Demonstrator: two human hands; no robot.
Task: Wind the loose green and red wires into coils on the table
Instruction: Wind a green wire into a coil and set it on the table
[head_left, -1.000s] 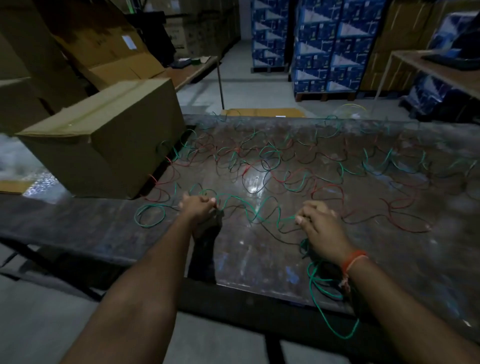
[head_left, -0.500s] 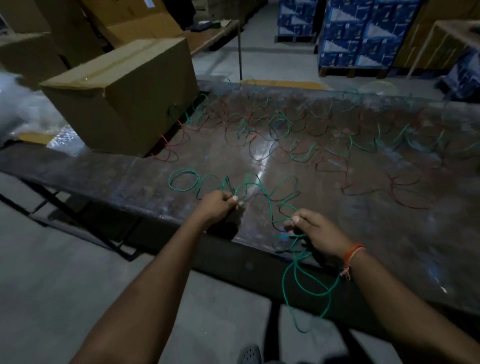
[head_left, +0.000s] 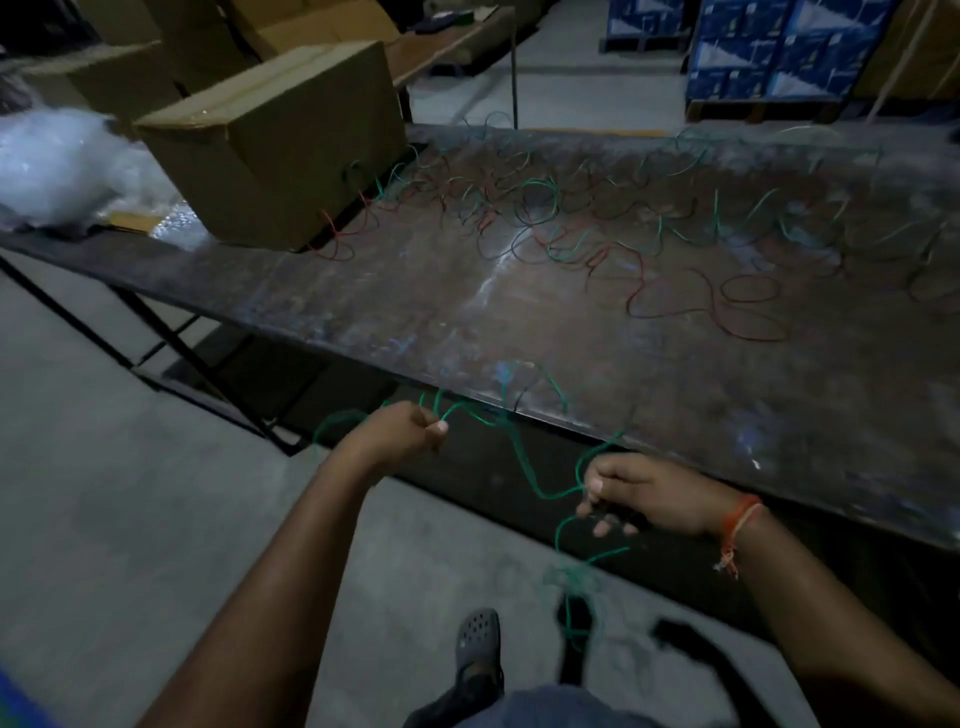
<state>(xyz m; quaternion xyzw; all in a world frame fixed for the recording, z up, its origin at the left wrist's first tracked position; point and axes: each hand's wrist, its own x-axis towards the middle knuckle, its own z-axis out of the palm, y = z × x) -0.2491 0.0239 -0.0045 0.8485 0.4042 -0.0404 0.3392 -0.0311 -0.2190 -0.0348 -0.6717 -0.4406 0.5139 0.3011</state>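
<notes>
A long green wire (head_left: 524, 467) runs between both my hands, off the near edge of the dark metal table (head_left: 571, 332). My left hand (head_left: 400, 428) pinches it just in front of the edge. My right hand (head_left: 641, 493) grips the same wire lower down, and its tail hangs in loose loops toward the floor. A short stretch of this wire still lies on the table edge. Farther back, several tangled green wires (head_left: 535, 202) and red wires (head_left: 727, 301) are spread over the table.
A large cardboard box (head_left: 280, 140) stands on the table's left end, beside a clear plastic bag (head_left: 57, 161). Stacked blue cartons (head_left: 769, 47) stand behind. My foot in a dark clog (head_left: 478, 642) is on the concrete floor below.
Both hands have pulled the green wire back off the table toward me, so most of it now hangs past the near edge. The view has tilted downward.
</notes>
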